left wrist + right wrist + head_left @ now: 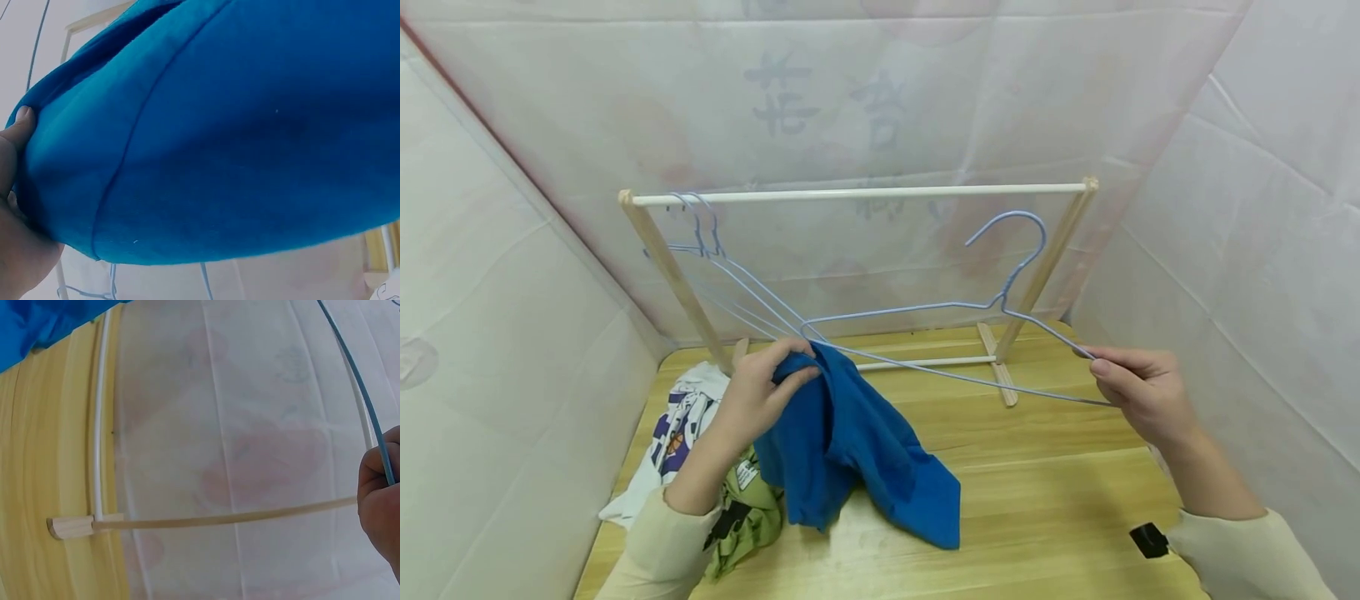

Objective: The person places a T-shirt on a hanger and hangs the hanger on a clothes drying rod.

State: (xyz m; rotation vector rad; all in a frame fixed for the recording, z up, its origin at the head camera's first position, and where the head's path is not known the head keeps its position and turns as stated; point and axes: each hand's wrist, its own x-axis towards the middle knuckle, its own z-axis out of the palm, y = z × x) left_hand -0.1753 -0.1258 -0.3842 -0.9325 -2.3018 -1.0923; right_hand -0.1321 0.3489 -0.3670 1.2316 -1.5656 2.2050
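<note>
A blue cloth garment (880, 467) hangs from my left hand (767, 387), which pinches its upper edge between thumb and fingers. In the left wrist view the garment (225, 144) fills most of the picture, with the thumb (24, 119) pressed on its edge. My right hand (1142, 387) grips the right end of a light blue wire hanger (1004, 295), hook upward. The hanger's left end is at the garment's top edge, beside my left fingers; whether it is inside the cloth I cannot tell. In the right wrist view fingers curl round the wire (369, 403).
A rack with a white top rail (865, 193) stands at the back of the wooden table (1037, 500). Light blue hangers (713, 233) hang at its left end. A white printed garment (700, 387) and a green garment (748, 521) lie at the left. A black object (1148, 540) is near the right sleeve.
</note>
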